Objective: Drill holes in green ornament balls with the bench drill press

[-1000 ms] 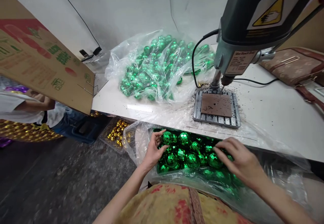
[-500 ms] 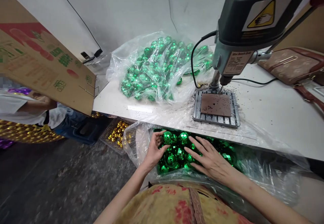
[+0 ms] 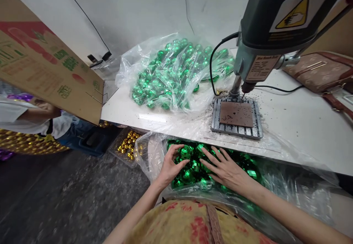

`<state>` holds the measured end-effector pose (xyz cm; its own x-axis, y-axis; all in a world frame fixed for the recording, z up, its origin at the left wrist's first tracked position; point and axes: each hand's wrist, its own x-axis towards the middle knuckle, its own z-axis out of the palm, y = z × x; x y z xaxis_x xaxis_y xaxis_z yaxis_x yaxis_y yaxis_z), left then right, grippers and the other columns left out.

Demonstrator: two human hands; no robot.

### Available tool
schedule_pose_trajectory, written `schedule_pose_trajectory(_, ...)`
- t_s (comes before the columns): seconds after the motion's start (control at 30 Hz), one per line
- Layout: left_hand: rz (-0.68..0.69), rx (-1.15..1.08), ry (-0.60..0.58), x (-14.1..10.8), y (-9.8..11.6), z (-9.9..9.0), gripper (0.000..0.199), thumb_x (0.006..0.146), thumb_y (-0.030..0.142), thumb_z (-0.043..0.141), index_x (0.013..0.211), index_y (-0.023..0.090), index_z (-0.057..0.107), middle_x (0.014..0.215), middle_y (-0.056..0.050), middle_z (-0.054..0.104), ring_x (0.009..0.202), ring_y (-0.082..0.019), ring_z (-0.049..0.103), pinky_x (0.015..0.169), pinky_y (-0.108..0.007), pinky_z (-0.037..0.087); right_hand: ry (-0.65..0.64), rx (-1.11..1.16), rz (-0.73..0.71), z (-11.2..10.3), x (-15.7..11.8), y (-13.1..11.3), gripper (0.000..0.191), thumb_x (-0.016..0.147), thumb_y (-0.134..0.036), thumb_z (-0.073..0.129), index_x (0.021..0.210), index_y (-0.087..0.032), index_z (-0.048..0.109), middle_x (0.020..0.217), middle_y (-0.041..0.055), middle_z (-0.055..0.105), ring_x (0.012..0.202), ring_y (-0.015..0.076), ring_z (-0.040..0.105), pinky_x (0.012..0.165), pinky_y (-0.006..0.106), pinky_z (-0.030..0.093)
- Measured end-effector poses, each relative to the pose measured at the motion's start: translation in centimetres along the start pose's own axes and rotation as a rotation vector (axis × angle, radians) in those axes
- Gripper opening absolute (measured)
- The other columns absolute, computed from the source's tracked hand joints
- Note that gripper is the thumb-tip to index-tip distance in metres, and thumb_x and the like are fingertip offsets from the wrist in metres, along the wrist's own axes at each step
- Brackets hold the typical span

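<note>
Shiny green faceted balls (image 3: 188,176) fill a plastic-lined space below the front edge of the white table (image 3: 127,115). My left hand (image 3: 171,166) curls its thumb and fingers around one green ball (image 3: 185,152) at the left of the pile. Spread flat over the balls to the right, my right hand (image 3: 224,166) touches their tops and grasps none. On the table, more green balls (image 3: 160,84) lie under a clear plastic sheet.
A bench drill (image 3: 259,52) stands on the table, its slotted base (image 3: 259,128) strewn with dark shavings. Beyond it lies a patterned bag (image 3: 311,71). At left are a cardboard box (image 3: 55,60), a tray of gold balls (image 3: 128,144) and a person's arm (image 3: 35,114).
My left hand has shifted slightly right with its fingers around a ball. My right hand has moved a little left, fingers still spread. The view has turned slightly.
</note>
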<state>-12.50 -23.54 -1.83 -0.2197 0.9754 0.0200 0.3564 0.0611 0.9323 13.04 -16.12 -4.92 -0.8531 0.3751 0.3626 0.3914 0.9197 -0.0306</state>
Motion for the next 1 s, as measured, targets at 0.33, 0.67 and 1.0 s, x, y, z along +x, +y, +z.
schedule_pose_trajectory(0.33, 0.124, -0.131, 0.024, -0.6, 1.9, 1.4, 0.046, 0.075, 0.026, 0.081, 0.113, 0.025, 0.054, 0.120, -0.005, 0.053, 0.117, -0.021, 0.054, 0.100, -0.034, 0.047, 0.133, 0.132, 0.082, 0.0, -0.9, 1.4, 0.045, 0.090, -0.038, 0.060, 0.133, -0.029, 0.058, 0.142, 0.0094, 0.058, 0.127, 0.0293, 0.058, 0.098, 0.050, 0.055)
schedule_pose_trajectory(0.67, 0.229, -0.146, -0.093, -1.2, 3.9, 3.5, 0.041, 0.077, 0.014, 0.074, 0.111, 0.025, 0.053, 0.116, -0.005, 0.052, 0.114, -0.021, 0.053, 0.096, -0.031, 0.047, 0.297, 0.660, 0.400, -4.6, 2.6, -2.7, 0.051, 0.086, -0.036, 0.066, 0.135, -0.026, 0.051, 0.135, 0.0092, 0.061, 0.125, 0.0182, 0.061, 0.103, 0.035, 0.057)
schedule_pose_trajectory(1.0, 0.015, -0.284, -0.205, -0.9, 5.6, 4.4, 0.044, 0.074, 0.023, 0.081, 0.113, 0.024, 0.062, 0.117, -0.006, 0.060, 0.112, -0.022, 0.058, 0.095, -0.032, 0.048, 0.351, 0.963, 0.607, -4.7, 2.4, -3.4, 0.033, 0.089, -0.033, 0.062, 0.121, -0.027, 0.065, 0.124, 0.0068, 0.069, 0.117, 0.0180, 0.067, 0.102, 0.035, 0.057)
